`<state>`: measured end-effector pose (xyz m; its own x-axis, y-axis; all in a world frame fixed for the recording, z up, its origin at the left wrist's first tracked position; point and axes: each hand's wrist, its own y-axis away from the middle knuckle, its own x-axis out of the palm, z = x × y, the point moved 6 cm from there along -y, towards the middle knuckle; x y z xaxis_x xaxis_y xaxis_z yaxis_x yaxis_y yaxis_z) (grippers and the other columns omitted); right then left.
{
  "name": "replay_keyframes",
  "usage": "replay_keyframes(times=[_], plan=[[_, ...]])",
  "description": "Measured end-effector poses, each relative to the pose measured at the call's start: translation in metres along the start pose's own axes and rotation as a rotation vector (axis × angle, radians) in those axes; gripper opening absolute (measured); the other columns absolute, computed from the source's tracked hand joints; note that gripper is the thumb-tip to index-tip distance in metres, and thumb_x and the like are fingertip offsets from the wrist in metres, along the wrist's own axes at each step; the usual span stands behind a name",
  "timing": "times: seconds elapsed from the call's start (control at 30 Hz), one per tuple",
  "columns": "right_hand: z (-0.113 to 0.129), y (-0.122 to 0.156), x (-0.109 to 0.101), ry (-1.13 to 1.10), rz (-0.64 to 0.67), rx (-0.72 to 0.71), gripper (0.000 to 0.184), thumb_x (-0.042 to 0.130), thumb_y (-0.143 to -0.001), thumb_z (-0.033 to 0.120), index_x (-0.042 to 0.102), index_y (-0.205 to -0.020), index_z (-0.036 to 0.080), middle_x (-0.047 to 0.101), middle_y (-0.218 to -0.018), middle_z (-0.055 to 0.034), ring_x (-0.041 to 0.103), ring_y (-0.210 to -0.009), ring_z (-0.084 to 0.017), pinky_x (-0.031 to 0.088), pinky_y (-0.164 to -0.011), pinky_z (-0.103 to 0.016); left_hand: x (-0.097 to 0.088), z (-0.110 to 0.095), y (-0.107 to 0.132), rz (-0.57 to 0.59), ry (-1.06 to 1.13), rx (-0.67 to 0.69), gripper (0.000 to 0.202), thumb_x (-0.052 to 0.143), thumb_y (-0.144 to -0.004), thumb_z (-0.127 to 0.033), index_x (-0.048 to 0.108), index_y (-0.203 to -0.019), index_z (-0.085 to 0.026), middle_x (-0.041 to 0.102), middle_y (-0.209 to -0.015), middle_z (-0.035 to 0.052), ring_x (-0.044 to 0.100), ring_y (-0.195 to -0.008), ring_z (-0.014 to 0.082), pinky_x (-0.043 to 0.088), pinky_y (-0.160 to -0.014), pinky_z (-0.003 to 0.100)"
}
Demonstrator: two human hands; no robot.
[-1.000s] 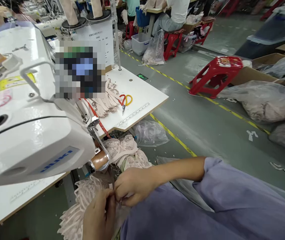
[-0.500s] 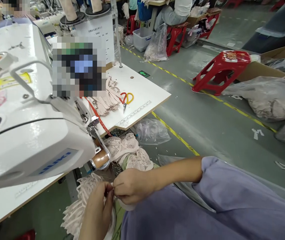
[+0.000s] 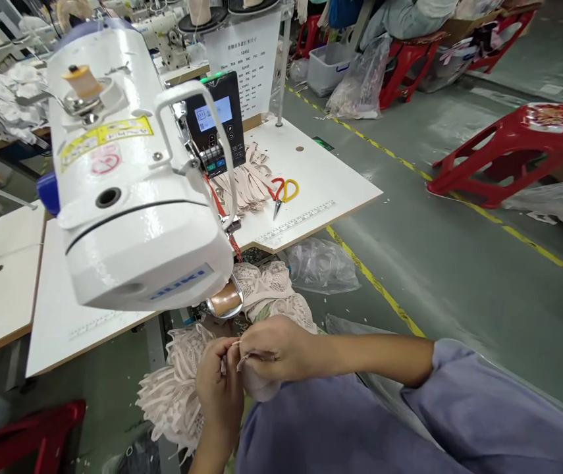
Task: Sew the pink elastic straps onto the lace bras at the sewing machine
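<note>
Both my hands meet low in the middle, over my lap. My left hand (image 3: 219, 385) and my right hand (image 3: 274, 349) are closed in a pinch on a small pale pink fabric piece (image 3: 256, 382) held between them. Just left of them hangs a heap of pink lace garments (image 3: 175, 392). More lace (image 3: 266, 289) lies behind my hands, under the table edge. A white sewing machine (image 3: 133, 191) stands above, on the white table (image 3: 325, 181).
Red and yellow scissors (image 3: 284, 192) lie on the table beside a stack of pink straps (image 3: 246, 184). A control panel (image 3: 214, 128) sits on the machine. Plastic bags (image 3: 318, 263) lie on the green floor. A tipped red stool (image 3: 513, 155) is at right. People sit on red stools behind.
The view has swung left and down, showing more of the machine and a side table. My hands stayed together on the fabric piece, shifting slightly right in frame.
</note>
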<state>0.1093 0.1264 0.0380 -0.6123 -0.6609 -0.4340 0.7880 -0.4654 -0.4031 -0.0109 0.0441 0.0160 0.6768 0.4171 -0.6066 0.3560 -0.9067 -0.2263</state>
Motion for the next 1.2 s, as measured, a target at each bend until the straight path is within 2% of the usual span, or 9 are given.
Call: replay_keyframes(times=[0.17,0.37,0.47,0.57,0.67,0.73,0.8,1.03,1.2], plan=[[-0.003,-0.001,0.000,-0.086,-0.017,0.067,0.020,0.054,-0.083,0.014,0.072,-0.091,0.018,0.073,-0.083,-0.0013,0.064,-0.069,-0.010,0.047,-0.066,-0.018,0.001,0.003,-0.005,-0.034,-0.067,0.108,0.017,0.050,-0.094,-0.023,0.062,-0.082,-0.021,0.065,-0.075,0.0016,0.062,-0.073,0.0155,0.049,-0.068,0.027],[-0.020,-0.001,0.001,-0.084,-0.106,0.192,0.017,0.058,-0.081,0.018,0.072,-0.091,0.017,0.073,-0.081,-0.0020,0.064,-0.070,-0.013,0.047,-0.067,-0.022,0.007,0.003,-0.005,-0.008,-0.069,0.101,0.018,0.046,-0.097,-0.020,0.064,-0.101,-0.022,0.069,-0.097,0.0034,0.065,-0.090,0.0155,0.050,-0.078,0.027],[-0.023,-0.004,-0.003,-0.050,-0.033,0.238,0.017,0.056,-0.087,0.022,0.072,-0.095,0.019,0.070,-0.075,0.0002,0.058,-0.064,-0.011,0.042,-0.062,-0.021,0.003,0.001,-0.009,-0.020,-0.085,0.083,0.018,0.046,-0.098,-0.020,0.063,-0.097,-0.021,0.068,-0.092,0.0033,0.064,-0.085,0.0152,0.050,-0.075,0.026],[-0.022,-0.010,-0.018,0.091,-0.018,0.225,0.019,0.051,-0.095,0.026,0.069,-0.094,0.019,0.068,-0.076,-0.0006,0.058,-0.069,-0.012,0.040,-0.066,-0.022,-0.005,-0.004,-0.012,-0.039,-0.119,0.089,0.015,0.049,-0.097,-0.021,0.063,-0.097,-0.021,0.068,-0.088,0.0034,0.064,-0.081,0.0156,0.050,-0.072,0.026],[-0.018,-0.017,-0.027,0.179,0.008,0.148,0.019,0.050,-0.095,0.024,0.068,-0.091,0.018,0.066,-0.076,-0.0009,0.058,-0.072,-0.013,0.039,-0.068,-0.023,-0.010,-0.020,-0.011,-0.028,-0.177,0.244,0.012,0.055,-0.094,-0.016,0.064,-0.101,-0.020,0.071,-0.085,0.0029,0.067,-0.078,0.0150,0.051,-0.070,0.025],[-0.016,-0.021,-0.027,0.148,0.068,0.143,0.016,0.053,-0.093,0.022,0.068,-0.091,0.017,0.066,-0.077,-0.0006,0.059,-0.072,-0.012,0.039,-0.067,-0.022,-0.014,-0.031,-0.009,-0.036,-0.202,0.374,0.016,0.059,-0.091,-0.012,0.064,-0.105,-0.020,0.073,-0.088,0.0037,0.069,-0.079,0.0148,0.052,-0.072,0.025],[-0.015,-0.024,-0.027,0.083,0.130,0.173,0.014,0.055,-0.090,0.019,0.069,-0.090,0.017,0.067,-0.079,-0.0007,0.060,-0.072,-0.012,0.040,-0.067,-0.022,-0.017,-0.037,-0.008,-0.043,-0.213,0.435,0.018,0.062,-0.090,-0.011,0.064,-0.106,-0.020,0.074,-0.090,0.0045,0.070,-0.081,0.0148,0.053,-0.074,0.025],[-0.018,-0.024,-0.027,-0.156,0.273,0.364,0.016,0.059,-0.089,0.023,0.074,-0.091,0.015,0.070,-0.073,0.0003,0.061,-0.068,-0.011,0.041,-0.063,-0.020,-0.022,-0.040,-0.009,-0.008,-0.238,0.456,0.014,0.062,-0.090,-0.013,0.065,-0.103,-0.018,0.075,-0.090,0.0041,0.070,-0.079,0.0135,0.053,-0.073,0.022],[-0.022,-0.022,-0.026,-0.278,0.365,0.444,0.016,0.061,-0.090,0.025,0.073,-0.092,0.014,0.072,-0.073,0.0013,0.060,-0.064,-0.009,0.041,-0.061,-0.019,-0.023,-0.041,-0.010,0.005,-0.246,0.457,0.014,0.061,-0.091,-0.016,0.065,-0.105,-0.019,0.075,-0.089,0.0035,0.070,-0.076,0.0138,0.052,-0.069,0.022]])
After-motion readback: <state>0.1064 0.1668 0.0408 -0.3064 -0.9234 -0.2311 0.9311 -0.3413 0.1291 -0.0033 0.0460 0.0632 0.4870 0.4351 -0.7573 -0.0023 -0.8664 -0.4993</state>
